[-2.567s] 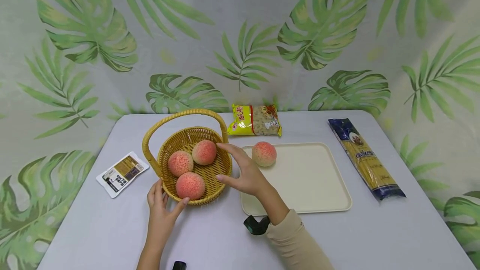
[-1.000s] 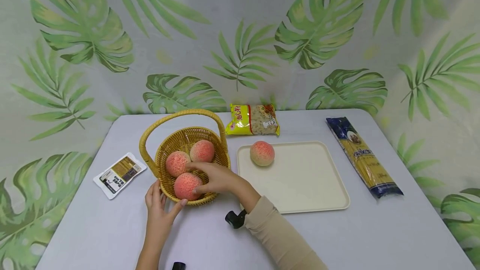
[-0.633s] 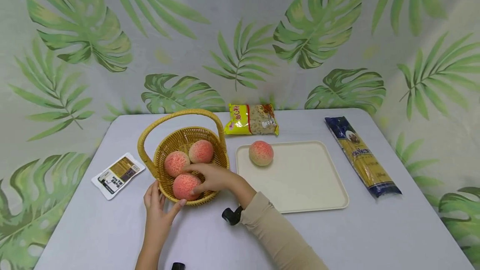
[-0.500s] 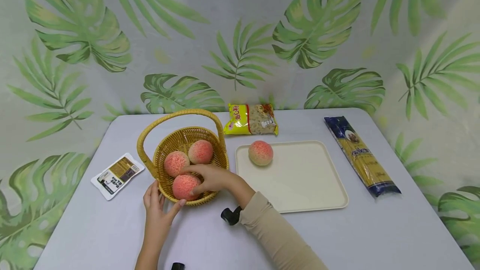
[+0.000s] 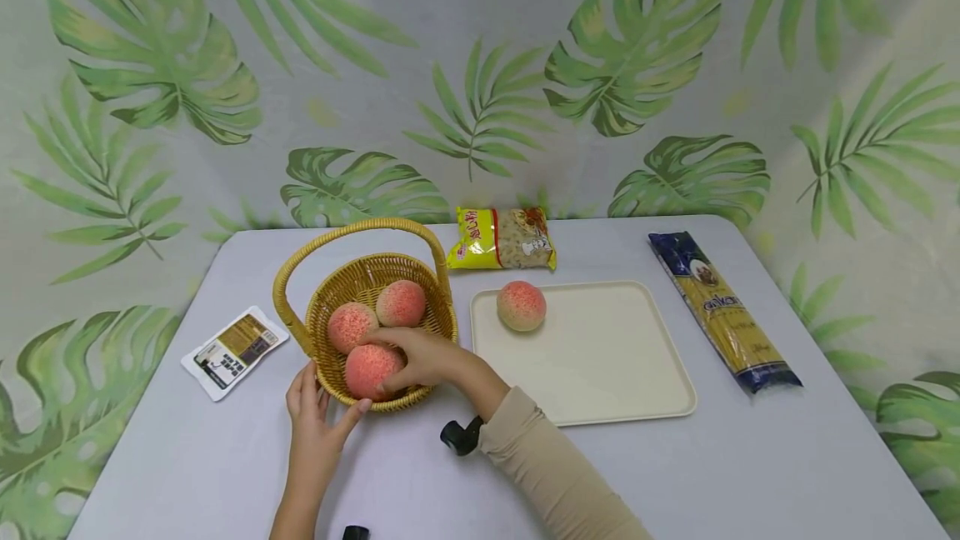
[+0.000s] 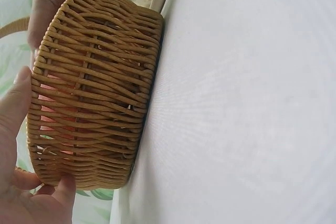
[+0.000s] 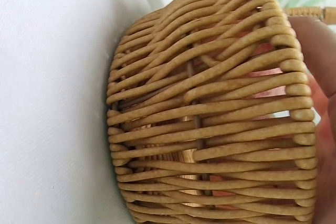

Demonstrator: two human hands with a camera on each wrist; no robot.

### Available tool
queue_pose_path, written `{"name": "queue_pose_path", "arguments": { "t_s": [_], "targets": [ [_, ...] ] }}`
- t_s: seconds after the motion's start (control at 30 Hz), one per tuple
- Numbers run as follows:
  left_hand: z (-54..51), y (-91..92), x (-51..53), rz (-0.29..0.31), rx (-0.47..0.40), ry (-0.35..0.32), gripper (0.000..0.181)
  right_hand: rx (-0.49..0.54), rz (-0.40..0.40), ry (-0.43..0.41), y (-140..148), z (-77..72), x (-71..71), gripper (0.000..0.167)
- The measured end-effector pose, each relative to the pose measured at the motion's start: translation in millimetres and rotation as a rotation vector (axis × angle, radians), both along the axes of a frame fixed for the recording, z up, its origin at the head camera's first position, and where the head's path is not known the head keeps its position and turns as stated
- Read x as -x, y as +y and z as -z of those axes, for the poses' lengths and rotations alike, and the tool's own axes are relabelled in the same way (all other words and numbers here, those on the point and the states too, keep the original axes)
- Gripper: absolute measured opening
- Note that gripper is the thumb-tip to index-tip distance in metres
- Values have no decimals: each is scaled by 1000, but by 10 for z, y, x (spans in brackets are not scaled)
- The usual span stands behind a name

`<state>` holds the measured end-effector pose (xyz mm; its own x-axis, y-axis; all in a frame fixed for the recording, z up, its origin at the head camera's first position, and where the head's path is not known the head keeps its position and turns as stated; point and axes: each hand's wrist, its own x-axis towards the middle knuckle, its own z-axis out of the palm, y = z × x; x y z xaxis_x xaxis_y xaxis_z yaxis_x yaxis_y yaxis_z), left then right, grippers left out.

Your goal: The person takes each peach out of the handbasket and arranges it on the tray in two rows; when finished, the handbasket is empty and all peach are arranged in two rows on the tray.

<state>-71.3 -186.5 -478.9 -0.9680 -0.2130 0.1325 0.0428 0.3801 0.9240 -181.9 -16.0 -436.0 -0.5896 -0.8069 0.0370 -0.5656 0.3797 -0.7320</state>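
A round wicker basket [image 5: 333, 283] with an arched handle stands left of centre, holding three pink peaches. My right hand [image 5: 427, 354] reaches in over the right rim and grips the front peach [image 5: 371, 367], thumb on its near side and fingers on its far side. Beside it lie the left peach [image 5: 352, 327] and the back peach [image 5: 401, 303]. My left hand [image 5: 313, 423] holds the basket's front left edge, the thumb at the rim and fingers at the side. In the right wrist view the woven wall [image 7: 210, 124] hides most of the gripped peach.
A cream tray [image 5: 600, 390] right of the basket bears another peach [image 5: 521, 306] near its back left corner. Behind stands a yellow food packet [image 5: 502, 238]. A spaghetti pack [image 5: 723, 315] lies far right, a white pouch [image 5: 235, 353] far left.
My right hand has moved left and down from over the basket's right rim, and its fingers have closed round the front peach. My left hand stays at the basket.
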Motion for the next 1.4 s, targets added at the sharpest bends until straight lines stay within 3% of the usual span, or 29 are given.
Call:
{"name": "queue_pose_path", "arguments": {
  "t_s": [0.23,0.4,0.57,0.9,1.1,1.2,1.4],
  "targets": [
    [-14,-2,4,-5,-5,2,93,98,28,-8,58,-43,8,59],
    [-6,-6,5,-5,-7,-3,94,165,100,-28,156,-54,-5,61],
    [4,-6,2,-2,-5,-2,94,299,163,-63,330,-109,-39,63],
    [3,-10,10,-1,-7,-11,95,666,291,-115,915,-637,-213,61],
    [4,-8,15,0,-8,-13,95,730,510,-34,1403,-492,-91,66],
    [-1,-6,11,-2,-6,-16,96,693,631,-30,1638,-413,-76,67],
    [13,-11,4,-3,-2,-7,96,595,816,-67,2007,-87,-4,70]
  ]
}}
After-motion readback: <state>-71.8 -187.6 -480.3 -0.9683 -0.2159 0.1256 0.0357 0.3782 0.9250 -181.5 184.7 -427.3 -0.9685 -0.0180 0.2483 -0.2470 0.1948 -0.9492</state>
